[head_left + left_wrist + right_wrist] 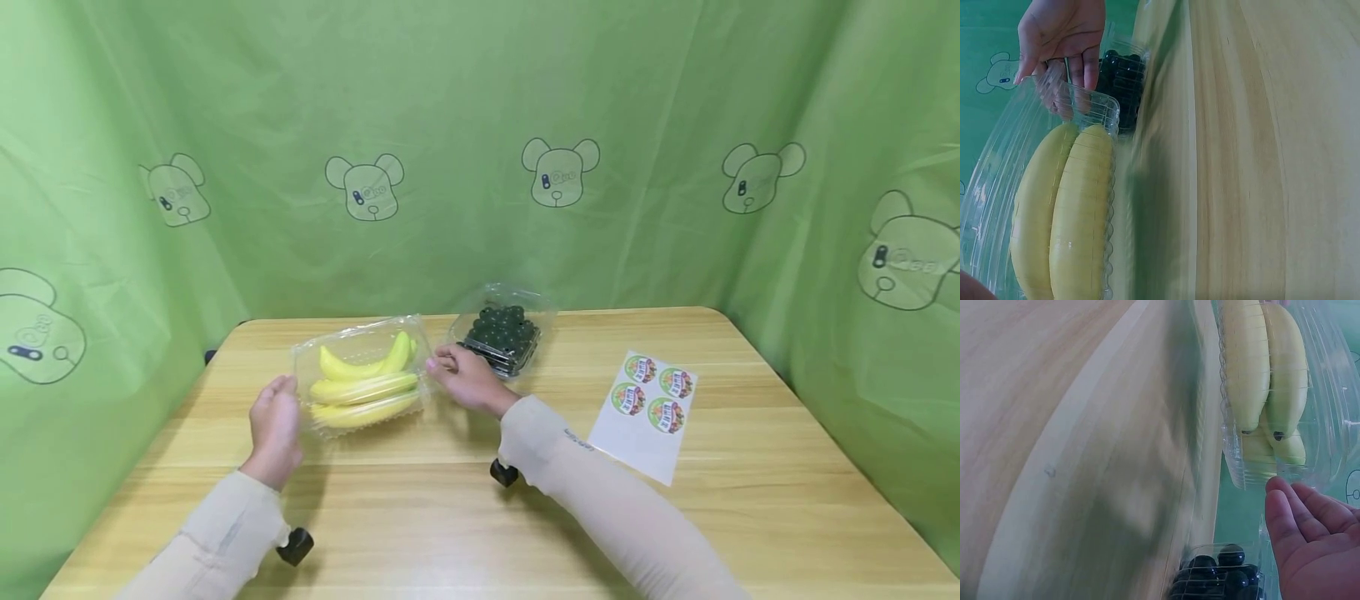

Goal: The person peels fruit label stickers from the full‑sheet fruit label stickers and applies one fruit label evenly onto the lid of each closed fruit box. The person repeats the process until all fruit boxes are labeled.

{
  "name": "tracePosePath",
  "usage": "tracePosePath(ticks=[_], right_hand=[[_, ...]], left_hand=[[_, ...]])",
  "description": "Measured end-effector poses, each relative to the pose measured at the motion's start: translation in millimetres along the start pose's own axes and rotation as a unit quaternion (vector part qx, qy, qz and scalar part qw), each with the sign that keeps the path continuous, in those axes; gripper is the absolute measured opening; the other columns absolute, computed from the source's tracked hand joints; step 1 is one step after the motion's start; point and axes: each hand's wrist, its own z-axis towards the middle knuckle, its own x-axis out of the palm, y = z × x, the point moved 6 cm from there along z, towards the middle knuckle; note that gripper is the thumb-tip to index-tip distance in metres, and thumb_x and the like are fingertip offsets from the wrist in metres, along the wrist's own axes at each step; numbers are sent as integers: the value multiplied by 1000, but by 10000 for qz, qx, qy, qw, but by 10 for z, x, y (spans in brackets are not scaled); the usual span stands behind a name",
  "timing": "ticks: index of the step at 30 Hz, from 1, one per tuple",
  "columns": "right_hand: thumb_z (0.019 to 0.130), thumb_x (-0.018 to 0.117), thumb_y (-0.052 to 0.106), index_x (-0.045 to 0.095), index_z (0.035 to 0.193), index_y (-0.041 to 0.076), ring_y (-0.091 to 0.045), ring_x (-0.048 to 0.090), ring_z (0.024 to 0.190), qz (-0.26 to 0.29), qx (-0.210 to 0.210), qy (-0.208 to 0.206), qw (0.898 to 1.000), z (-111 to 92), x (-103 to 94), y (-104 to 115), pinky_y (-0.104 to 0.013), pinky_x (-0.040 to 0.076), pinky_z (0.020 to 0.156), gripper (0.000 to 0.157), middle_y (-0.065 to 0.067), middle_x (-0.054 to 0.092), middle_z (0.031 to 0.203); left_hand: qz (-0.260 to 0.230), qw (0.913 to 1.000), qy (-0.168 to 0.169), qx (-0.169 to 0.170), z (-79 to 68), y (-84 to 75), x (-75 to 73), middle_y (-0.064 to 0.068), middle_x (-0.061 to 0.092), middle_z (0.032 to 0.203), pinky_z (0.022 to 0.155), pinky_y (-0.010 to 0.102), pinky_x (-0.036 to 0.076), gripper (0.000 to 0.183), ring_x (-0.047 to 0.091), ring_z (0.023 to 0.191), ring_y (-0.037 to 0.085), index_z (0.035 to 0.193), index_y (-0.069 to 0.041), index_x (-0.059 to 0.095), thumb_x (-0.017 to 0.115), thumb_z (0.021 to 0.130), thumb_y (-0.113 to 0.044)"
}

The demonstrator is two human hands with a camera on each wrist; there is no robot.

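A clear plastic clamshell box (358, 329) of yellow bananas (363, 387) is held up off the table, tilted. My left hand (274, 425) grips its left end; in the left wrist view only a bit of that hand shows at the lower left corner. At the other end, my right hand (472, 379) holds the box's edge between thumb and fingers, as the left wrist view shows. Those fingers (1319, 515) meet the corner of the box in the right wrist view. The bananas lie stacked inside, seen through the plastic.
Behind my right hand stands another clear box (491, 293) with dark round grapes (504, 329). On the right of the wooden table (465, 533) lies a white sheet (637, 437) with several round fruit stickers (666, 414). Green curtains (465, 92) surround the table.
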Motion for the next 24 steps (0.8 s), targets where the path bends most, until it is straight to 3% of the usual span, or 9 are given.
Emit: tracePosePath(ticks=[13,24], right_hand=[[99,52,40,46,140,2,-28,53,123,167,-15,-200,9997,-94,-72,0,-43,41,105,56,-14,57,134],[96,60,34,47,138,3,-28,56,117,673,45,-347,9971,-159,-155,17,-42,48,98,54,-13,60,127]], left_hand=[[111,9997,235,-26,-58,3,8,12,15,160,116,42,21,59,17,144,30,154,-7,15,37,105,-29],[22,9994,357,-41,-85,-11,18,19,12,158,115,45,23,65,26,139,40,155,-10,16,49,101,-28]])
